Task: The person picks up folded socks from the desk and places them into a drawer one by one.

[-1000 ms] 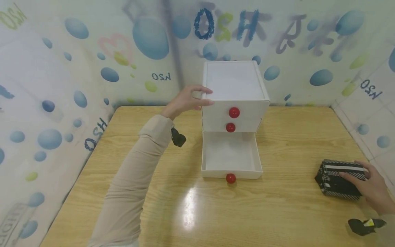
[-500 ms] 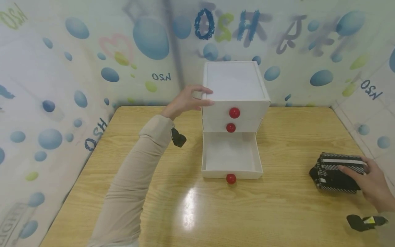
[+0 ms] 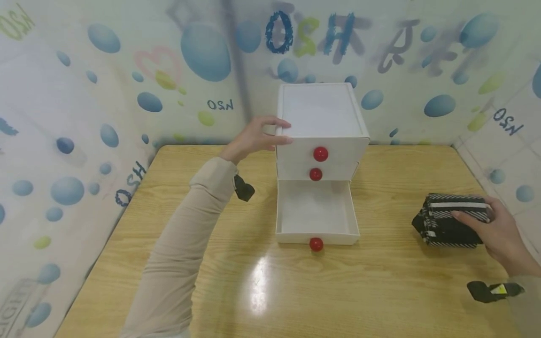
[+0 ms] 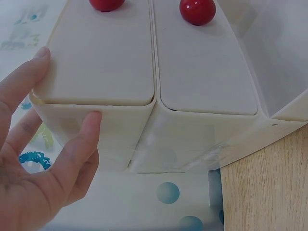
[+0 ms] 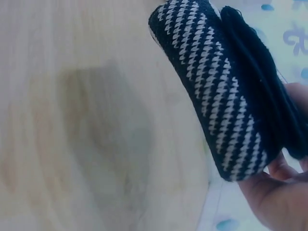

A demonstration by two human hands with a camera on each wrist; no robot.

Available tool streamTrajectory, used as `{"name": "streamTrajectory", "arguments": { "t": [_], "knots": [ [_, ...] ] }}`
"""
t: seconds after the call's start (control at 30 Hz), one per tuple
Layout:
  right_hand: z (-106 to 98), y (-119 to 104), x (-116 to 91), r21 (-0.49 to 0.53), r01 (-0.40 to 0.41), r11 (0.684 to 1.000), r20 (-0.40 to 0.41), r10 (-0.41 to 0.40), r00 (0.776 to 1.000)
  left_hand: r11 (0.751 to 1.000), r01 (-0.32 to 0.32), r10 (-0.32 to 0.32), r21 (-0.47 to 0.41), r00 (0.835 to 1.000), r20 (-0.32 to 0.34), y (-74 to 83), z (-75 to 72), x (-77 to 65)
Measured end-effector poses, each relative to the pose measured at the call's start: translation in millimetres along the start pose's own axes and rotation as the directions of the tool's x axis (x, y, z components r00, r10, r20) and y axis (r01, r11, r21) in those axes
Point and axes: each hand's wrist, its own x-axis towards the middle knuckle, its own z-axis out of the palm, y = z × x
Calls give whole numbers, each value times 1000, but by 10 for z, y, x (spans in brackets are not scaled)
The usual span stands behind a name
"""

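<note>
A white cabinet of drawers (image 3: 323, 110) with red knobs stands at the back middle of the table; its bottom drawer (image 3: 314, 206) is pulled out and empty. My left hand (image 3: 253, 136) grips the cabinet's upper left front corner. In the left wrist view, one fingertip (image 4: 42, 54) is at the front panel's edge and the thumb is against the side wall. At the right, my right hand (image 3: 500, 230) holds a folded black-and-white knitted scarf (image 3: 454, 225), thumb across its upper face. The right wrist view shows the scarf (image 5: 211, 91) raised over the table, with a shadow below.
The wooden table (image 3: 270, 300) meets patterned walls at the back and sides. Two more drawers, each with a red knob (image 3: 320, 154), are closed above the pulled-out one. Dark wrist-camera mounts show at both wrists.
My right hand has moved the scarf forward and to the left, toward the cabinet. The left hand and the drawers have stayed where they were.
</note>
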Motion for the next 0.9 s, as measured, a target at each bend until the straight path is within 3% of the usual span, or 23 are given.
{"name": "streamTrajectory", "arguments": {
  "t": [0.23, 0.4, 0.67, 0.77, 0.9],
  "knots": [
    [68, -144, 97, 96, 49, 994, 3, -49, 999, 1000, 3, -3, 7, 1000, 0, -2, 3, 9],
    [101, -350, 99, 177, 63, 982, 53, -74, 996, 1000, 8, -8, 9, 1000, -1, -4, 4, 15],
    [198, -610, 102, 171, 178, 969, 70, -192, 979, 1000, -2, 2, 30, 1000, 1, 2, 4, 22],
    [255, -699, 134, 177, 170, 970, 109, -191, 976, 999, 0, 0, 33, 1000, -1, -2, 2, 21],
    [340, -823, 170, 112, 165, 980, 149, -181, 972, 1000, 3, -3, 29, 1000, -1, -13, 2, 22]
  ]
}}
